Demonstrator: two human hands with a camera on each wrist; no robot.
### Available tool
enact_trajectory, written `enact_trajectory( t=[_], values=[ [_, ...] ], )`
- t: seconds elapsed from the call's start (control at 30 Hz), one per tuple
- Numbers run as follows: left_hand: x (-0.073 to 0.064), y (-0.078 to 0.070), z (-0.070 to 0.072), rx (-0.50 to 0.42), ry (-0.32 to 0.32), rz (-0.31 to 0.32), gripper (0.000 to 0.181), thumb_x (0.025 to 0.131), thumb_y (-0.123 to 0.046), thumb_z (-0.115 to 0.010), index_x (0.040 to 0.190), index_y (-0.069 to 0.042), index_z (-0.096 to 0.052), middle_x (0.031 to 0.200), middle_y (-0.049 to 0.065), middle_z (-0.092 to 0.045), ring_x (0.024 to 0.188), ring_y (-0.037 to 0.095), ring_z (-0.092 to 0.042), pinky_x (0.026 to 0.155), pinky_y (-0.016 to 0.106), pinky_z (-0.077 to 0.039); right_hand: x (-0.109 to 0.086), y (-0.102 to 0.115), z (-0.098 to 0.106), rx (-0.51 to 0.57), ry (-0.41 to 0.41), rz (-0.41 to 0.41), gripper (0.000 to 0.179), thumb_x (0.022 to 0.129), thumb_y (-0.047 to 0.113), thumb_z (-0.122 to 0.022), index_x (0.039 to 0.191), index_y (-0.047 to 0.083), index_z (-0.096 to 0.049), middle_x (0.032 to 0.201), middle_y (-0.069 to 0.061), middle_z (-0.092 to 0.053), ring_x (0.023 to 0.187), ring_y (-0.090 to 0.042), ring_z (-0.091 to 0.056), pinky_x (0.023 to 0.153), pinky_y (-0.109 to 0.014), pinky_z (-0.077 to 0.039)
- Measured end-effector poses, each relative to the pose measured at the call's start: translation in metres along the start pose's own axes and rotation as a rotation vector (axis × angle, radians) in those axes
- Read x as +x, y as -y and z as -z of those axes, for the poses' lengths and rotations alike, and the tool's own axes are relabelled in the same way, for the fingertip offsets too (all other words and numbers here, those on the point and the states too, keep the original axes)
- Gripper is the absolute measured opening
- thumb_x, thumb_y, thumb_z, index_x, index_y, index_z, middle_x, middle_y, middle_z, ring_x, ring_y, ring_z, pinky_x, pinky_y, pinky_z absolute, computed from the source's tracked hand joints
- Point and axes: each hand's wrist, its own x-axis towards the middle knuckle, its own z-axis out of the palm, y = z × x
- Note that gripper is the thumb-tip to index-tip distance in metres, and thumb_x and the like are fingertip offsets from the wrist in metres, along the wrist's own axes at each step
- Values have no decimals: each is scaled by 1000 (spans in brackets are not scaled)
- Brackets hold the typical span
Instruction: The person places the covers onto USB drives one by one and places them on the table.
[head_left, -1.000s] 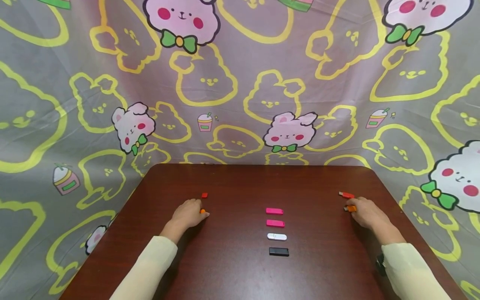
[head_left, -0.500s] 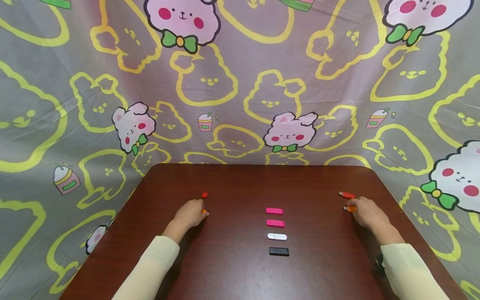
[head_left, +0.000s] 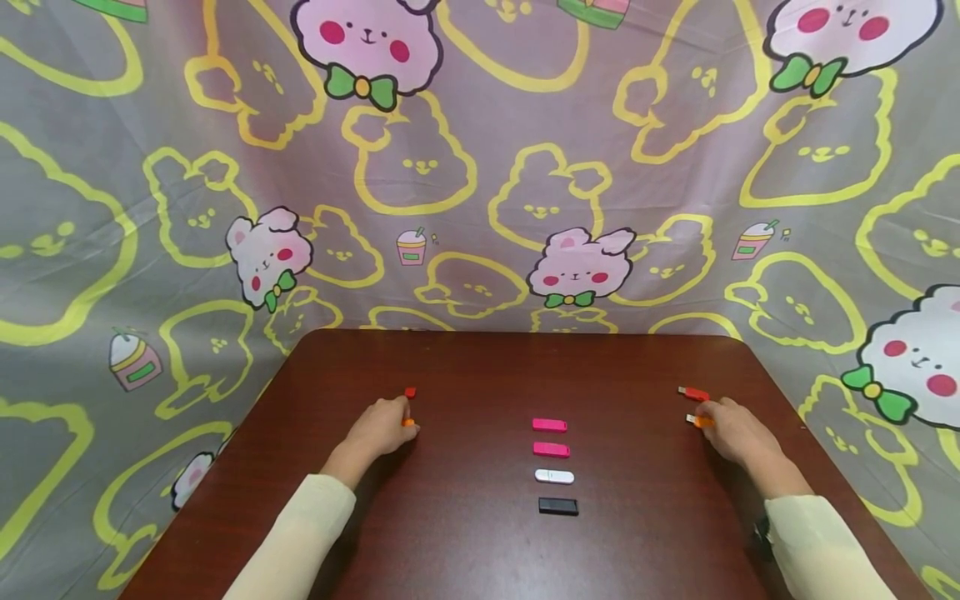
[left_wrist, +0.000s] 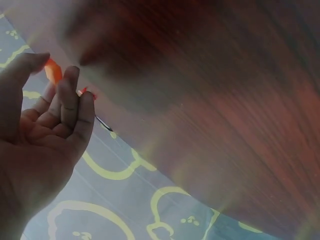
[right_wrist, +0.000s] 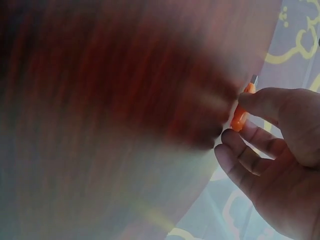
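On the table's left side, my left hand (head_left: 378, 427) pinches a small orange cap (left_wrist: 53, 71) between thumb and fingers. Just beyond those fingertips lies a red cap (head_left: 410, 392). Over at the right, my right hand (head_left: 738, 429) holds an orange USB stick (right_wrist: 240, 119) by thumb and fingers, its metal plug (head_left: 691, 418) bare and facing left. A red USB stick (head_left: 696, 394), likewise uncapped, lies just beyond the right hand. Part of each orange piece is hidden behind the fingers.
Between the hands, a column of USB sticks lies on the brown table (head_left: 480, 542): two pink ones (head_left: 550, 426), a white one (head_left: 554, 477) and a black one (head_left: 558, 507) nearest me. A patterned cloth (head_left: 480, 208) hangs behind the table and at both sides.
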Motion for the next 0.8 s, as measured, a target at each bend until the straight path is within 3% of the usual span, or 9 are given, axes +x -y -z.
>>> enact_trajectory(
  t=[0.2, 0.33, 0.6, 0.8],
  values=[
    [0, -1, -3, -6, -48, -54, 18, 89, -27, -75, 96, -11, -70, 79, -1, -67, 67, 18, -58, 68, 38, -51, -3, 1, 0, 21, -30, 26, 28, 84, 4, -71, 110, -4, -66, 100, -22, -58, 86, -39, -60, 77, -55, -51],
    [0, -4, -5, -7, -63, -105, 20, 91, -29, -75, 93, -9, -72, 74, -2, -65, 64, 16, -57, 65, 37, -50, -5, 3, 0, 49, -35, 21, 31, 84, 7, -72, 112, -4, -65, 106, -25, -58, 93, -43, -60, 80, -58, -50],
    [1, -12, -6, -57, -49, -151, 20, 91, -30, -76, 94, -10, -72, 75, -5, -66, 66, 12, -59, 67, 35, -52, -11, 17, 2, 96, -115, 92, 28, 79, 6, -72, 105, 0, -67, 98, -18, -62, 86, -38, -61, 76, -56, -51],
    [-1, -22, -7, -57, -20, -189, 16, 93, -26, -74, 97, -9, -72, 81, -2, -69, 69, 12, -61, 69, 37, -53, -12, 35, 4, 104, -121, 122, 24, 80, 5, -73, 103, 1, -67, 96, -15, -66, 82, -30, -60, 76, -52, -50]
  ],
)
